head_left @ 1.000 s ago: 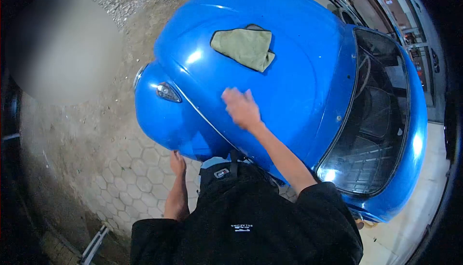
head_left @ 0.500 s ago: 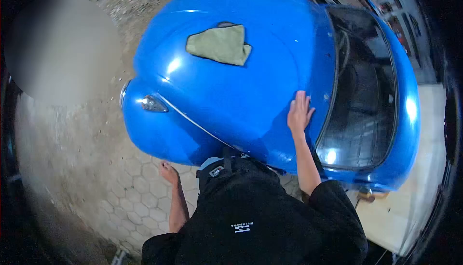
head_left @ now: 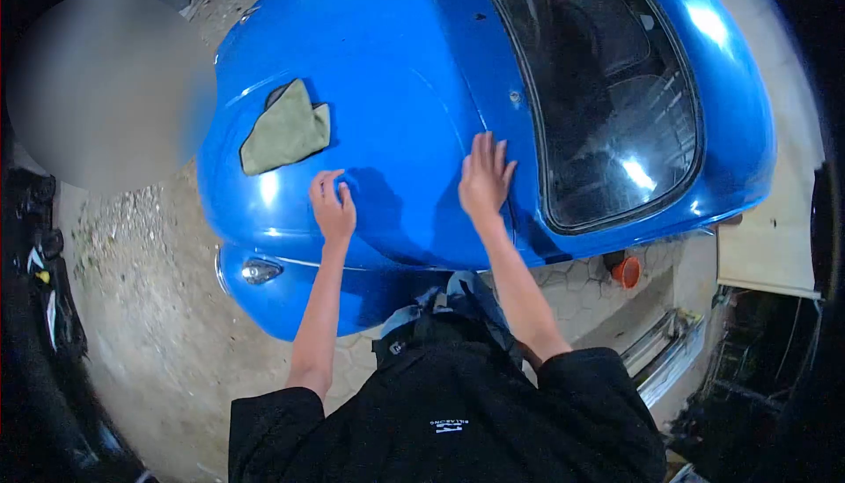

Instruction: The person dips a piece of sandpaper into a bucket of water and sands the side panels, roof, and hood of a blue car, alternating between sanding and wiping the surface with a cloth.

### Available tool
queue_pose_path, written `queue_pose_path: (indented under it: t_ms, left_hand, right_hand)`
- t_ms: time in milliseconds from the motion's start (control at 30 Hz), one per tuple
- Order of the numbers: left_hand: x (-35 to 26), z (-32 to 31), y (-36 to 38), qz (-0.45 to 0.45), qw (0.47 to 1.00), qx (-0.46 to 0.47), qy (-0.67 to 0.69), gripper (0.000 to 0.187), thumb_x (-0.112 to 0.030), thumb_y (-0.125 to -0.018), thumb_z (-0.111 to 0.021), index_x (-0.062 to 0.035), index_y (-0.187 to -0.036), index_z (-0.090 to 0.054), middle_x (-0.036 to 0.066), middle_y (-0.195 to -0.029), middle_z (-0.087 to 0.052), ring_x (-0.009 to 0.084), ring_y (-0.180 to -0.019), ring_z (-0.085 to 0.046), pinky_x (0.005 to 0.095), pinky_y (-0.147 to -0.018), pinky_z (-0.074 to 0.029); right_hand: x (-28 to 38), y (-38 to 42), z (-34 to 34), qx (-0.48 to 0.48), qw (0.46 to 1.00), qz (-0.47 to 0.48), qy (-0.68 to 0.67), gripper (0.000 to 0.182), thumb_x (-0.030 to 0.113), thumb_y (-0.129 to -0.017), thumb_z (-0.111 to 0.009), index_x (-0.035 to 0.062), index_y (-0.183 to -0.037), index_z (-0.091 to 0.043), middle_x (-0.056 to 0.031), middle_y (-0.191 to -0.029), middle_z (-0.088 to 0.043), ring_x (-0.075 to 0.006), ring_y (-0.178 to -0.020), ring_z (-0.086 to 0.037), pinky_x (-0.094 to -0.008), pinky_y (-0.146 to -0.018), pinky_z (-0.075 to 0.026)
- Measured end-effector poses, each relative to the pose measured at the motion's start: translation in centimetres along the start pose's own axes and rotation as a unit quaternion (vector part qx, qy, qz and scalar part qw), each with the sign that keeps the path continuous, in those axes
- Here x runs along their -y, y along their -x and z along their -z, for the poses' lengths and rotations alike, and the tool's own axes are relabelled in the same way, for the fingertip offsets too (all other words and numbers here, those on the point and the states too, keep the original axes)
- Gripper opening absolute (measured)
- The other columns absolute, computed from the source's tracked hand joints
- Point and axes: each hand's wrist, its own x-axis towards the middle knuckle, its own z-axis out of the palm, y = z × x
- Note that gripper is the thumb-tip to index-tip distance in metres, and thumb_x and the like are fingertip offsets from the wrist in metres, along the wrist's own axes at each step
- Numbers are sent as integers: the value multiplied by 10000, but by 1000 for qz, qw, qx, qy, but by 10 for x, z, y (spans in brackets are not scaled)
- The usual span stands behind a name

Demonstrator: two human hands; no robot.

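Now left hand (head_left: 333, 210), half-curled and empty, has come up over the blue hood (head_left: 378, 105) near the green cloth (head_left: 286, 133) lying there, joining right hand (head_left: 486, 180), fingers spread, empty.

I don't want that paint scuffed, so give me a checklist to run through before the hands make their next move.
1. Left hand empty: ok, nothing shows in it and its fingers are partly bent.
2. Right hand empty: ok, its fingers are extended over the hood, near the windshield.
3. Green cloth within easy reach: ok, probably; it lies on the hood just beyond the left hand.
4. Green cloth in hand: not ok, neither hand holds it.
5. Hood free of fine grit: cannot tell, too small to see.
6. Orange container out of the way: ok, it is beside the car, apart from both hands.
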Motion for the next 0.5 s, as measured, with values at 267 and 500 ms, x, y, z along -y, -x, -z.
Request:
queue_pose_path:
  t_ms: [267, 500]
  left_hand:
    - [-50, -88, -84, -55, 994, 76, -54, 476, -215, -1006, -567, -186, -1481, -567, 170, -1578, -454, 392, -1466, -404, 541, -1219, -309]
    - [-50, -99, -101, -12, 979, 126, -162, 477, -283, -1067, -473, -226, -1540, -505, 108, -1658, -379, 350, -1551, -304, 555, -1269, -200]
  right_hand:
    - [9, 59, -4, 72, 996, 37, -40, 609, 350, -1048, -528, 167, -1615, -399, -42, -1682, -366, -303, -1530, -359, -618, -1218, -271]
    - [76, -211, -67, -116, 983, 80, -120, 559, 375, -1031, -552, 100, -1517, -527, -95, -1602, -480, -304, -1504, -400, -592, -1217, -302]
